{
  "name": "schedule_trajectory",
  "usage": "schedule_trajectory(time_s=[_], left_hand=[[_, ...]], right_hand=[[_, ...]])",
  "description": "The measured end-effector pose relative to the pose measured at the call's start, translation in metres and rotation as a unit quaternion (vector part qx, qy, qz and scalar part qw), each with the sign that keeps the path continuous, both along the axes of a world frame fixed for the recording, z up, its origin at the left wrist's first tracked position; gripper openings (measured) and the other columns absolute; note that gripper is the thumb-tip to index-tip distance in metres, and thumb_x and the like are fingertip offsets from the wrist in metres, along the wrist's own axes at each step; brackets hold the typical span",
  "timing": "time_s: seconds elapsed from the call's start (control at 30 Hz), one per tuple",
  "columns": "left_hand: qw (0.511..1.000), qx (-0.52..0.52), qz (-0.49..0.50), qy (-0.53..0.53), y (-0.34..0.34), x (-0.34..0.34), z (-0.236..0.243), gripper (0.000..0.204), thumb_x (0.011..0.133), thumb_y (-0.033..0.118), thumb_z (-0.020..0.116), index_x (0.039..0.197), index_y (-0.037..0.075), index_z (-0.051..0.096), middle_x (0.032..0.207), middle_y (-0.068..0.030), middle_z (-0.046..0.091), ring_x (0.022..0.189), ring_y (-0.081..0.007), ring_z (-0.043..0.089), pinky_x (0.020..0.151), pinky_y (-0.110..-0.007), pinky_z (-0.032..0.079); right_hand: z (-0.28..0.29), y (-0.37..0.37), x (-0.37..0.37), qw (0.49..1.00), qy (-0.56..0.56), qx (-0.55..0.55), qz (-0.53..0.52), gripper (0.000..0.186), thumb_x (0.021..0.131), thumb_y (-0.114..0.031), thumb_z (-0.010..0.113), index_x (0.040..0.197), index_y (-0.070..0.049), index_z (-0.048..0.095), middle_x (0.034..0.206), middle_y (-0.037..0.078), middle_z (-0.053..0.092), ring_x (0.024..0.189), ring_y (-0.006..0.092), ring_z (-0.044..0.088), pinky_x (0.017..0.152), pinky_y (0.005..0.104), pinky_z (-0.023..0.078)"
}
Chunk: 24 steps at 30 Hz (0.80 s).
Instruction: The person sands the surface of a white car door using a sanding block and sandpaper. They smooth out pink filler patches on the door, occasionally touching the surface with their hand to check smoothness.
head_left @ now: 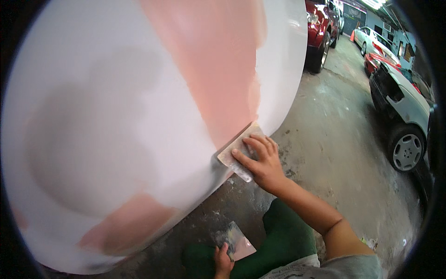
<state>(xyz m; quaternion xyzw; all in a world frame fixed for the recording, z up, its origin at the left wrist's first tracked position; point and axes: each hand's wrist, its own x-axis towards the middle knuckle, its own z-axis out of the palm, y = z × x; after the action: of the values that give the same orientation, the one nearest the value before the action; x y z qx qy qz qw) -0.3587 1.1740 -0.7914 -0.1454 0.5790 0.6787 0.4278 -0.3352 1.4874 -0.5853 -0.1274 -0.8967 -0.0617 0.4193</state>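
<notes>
My right hand (263, 162) grips a flat putty spreader (237, 149), its fingers splayed over the blade. The spreader's long edge lies against a white car body panel (176, 135), at the lower end of a broad band of pink filler (223, 69). Lower down, near my lap, my left hand (224, 261) holds a flat rectangular plate (240, 244) by its edge. A smear of pink filler shows on that plate. A second pink patch (130, 223) covers the panel's lower left part.
Concrete floor (334, 139) stretches to the right. A silver car (404, 107) with its front parts off stands there. Farther back are a red vehicle (320, 28) and a white car (374, 42). My green-trousered knee (288, 228) is bent just below the panel.
</notes>
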Motion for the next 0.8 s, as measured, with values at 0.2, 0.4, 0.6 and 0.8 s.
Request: schedule_trajectory(time_s=[0.2,0.4,0.6,0.8], left_hand=[[0.994,0.108,-0.006,0.011,0.005,0.002,0.021,0.050,0.095,0.024,0.061,0.138,0.002,0.047,0.127,-0.0156,0.059,0.115,-0.0350,0.061,0.095,-0.050,0.051],[0.993,0.104,0.038,-0.027,0.010,0.010,0.023,0.049,0.094,0.021,0.063,0.136,0.002,0.048,0.126,-0.0146,0.060,0.116,-0.0338,0.060,0.095,-0.048,0.051],[0.989,0.141,0.027,-0.023,0.010,0.008,0.020,0.047,0.094,0.020,0.062,0.136,0.003,0.049,0.125,-0.0144,0.060,0.115,-0.0329,0.061,0.095,-0.047,0.051],[0.984,0.174,0.015,0.019,0.007,0.006,0.017,0.047,0.094,0.020,0.061,0.136,0.002,0.048,0.126,-0.0143,0.060,0.114,-0.0332,0.061,0.095,-0.048,0.051]], right_hand=[[0.205,0.005,-0.024,0.980,0.159,0.101,0.062,0.043,0.084,-0.026,0.072,0.127,-0.026,0.068,0.123,0.009,0.057,0.116,0.0297,0.056,0.096,0.0440,0.045],[0.346,-0.004,-0.049,0.981,0.102,0.152,0.067,0.045,0.094,-0.007,0.053,0.134,-0.024,0.061,0.133,0.013,0.055,0.124,0.0339,0.052,0.104,0.0486,0.041],[0.370,-0.010,-0.052,0.991,0.044,0.117,0.040,0.048,0.099,-0.001,0.040,0.138,-0.020,0.059,0.136,0.016,0.054,0.126,0.0346,0.051,0.108,0.0490,0.038],[0.379,-0.009,-0.056,0.991,0.027,0.119,0.058,0.046,0.098,-0.001,0.040,0.136,-0.019,0.059,0.134,0.016,0.054,0.126,0.0346,0.051,0.106,0.0492,0.039]])
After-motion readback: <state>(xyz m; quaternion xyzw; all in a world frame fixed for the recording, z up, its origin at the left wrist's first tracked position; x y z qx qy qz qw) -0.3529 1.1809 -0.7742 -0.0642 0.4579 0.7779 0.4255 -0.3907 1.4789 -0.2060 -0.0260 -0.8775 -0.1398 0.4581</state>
